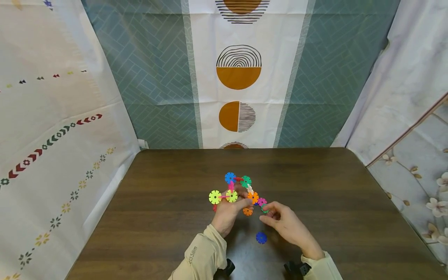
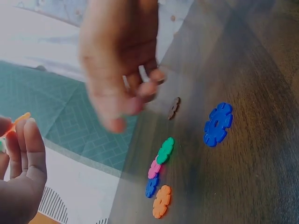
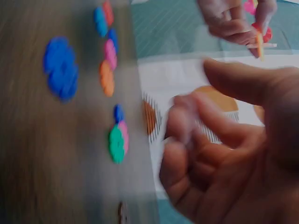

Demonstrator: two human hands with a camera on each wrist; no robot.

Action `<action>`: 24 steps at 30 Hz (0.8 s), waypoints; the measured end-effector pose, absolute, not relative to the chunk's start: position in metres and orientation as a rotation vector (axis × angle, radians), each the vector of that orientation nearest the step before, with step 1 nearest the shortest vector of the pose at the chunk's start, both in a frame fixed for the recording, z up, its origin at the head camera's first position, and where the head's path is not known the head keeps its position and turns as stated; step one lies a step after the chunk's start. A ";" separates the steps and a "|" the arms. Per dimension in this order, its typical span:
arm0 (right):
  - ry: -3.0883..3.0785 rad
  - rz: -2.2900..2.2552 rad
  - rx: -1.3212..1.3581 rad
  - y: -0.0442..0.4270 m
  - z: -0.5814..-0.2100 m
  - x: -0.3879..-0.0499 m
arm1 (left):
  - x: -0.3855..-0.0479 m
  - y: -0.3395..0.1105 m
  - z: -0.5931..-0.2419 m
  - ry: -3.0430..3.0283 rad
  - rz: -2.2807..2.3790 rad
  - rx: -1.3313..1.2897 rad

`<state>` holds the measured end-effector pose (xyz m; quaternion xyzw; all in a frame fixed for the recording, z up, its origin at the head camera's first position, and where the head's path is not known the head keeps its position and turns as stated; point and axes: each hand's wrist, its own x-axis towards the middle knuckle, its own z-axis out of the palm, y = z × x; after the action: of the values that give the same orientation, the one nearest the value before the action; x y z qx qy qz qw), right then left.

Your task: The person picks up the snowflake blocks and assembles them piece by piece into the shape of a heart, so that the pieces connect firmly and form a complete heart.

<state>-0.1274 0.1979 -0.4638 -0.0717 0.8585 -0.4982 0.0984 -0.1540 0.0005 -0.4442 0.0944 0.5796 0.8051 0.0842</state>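
Note:
In the head view my left hand [image 1: 226,214] pinches a string of interlocking notched plastic discs. Its orange disc [image 1: 253,197] is by the thumb; yellow-green discs [image 1: 215,197], a blue disc [image 1: 230,177] and a green disc [image 1: 246,181] belong to it. Red, pink and white discs seen edge-on link them. My right hand [image 1: 288,225] hovers to the right with fingers loosely bent, blurred in the left wrist view, and no piece shows between its fingertips. Below it on the table lie a loose green disc [image 2: 166,150], a pink disc [image 2: 154,168] and an orange disc [image 2: 161,201].
A larger-looking blue disc [image 1: 261,237] lies nearer the front of the brown wooden table [image 1: 157,217]. A brown disc [image 2: 174,108] lies beyond the green one. Light-blue [image 3: 100,21] and red [image 3: 108,12] discs show in the right wrist view. Patterned cloths hang around the table.

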 end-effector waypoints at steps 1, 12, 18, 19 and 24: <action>2.564 -1.373 -0.221 0.199 -0.466 -0.126 | -0.154 0.001 -0.444 1.725 2.415 0.284; 2.686 -0.808 -0.216 0.202 -0.479 -0.116 | -0.155 0.000 -0.445 1.658 2.480 0.260; 2.677 -0.799 -0.249 0.203 -0.479 -0.114 | -0.155 0.000 -0.444 1.693 2.461 0.227; 2.664 -0.802 -0.259 0.203 -0.479 -0.114 | -0.155 -0.001 -0.444 1.702 2.460 0.223; 2.611 -0.818 -0.310 0.205 -0.476 -0.114 | -0.155 -0.001 -0.444 1.737 2.435 0.190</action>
<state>-0.1136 0.2051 -0.4760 -0.1104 0.9304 -0.2915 0.1926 -0.1550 -0.0011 -0.4437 0.0634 0.5782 0.8102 0.0721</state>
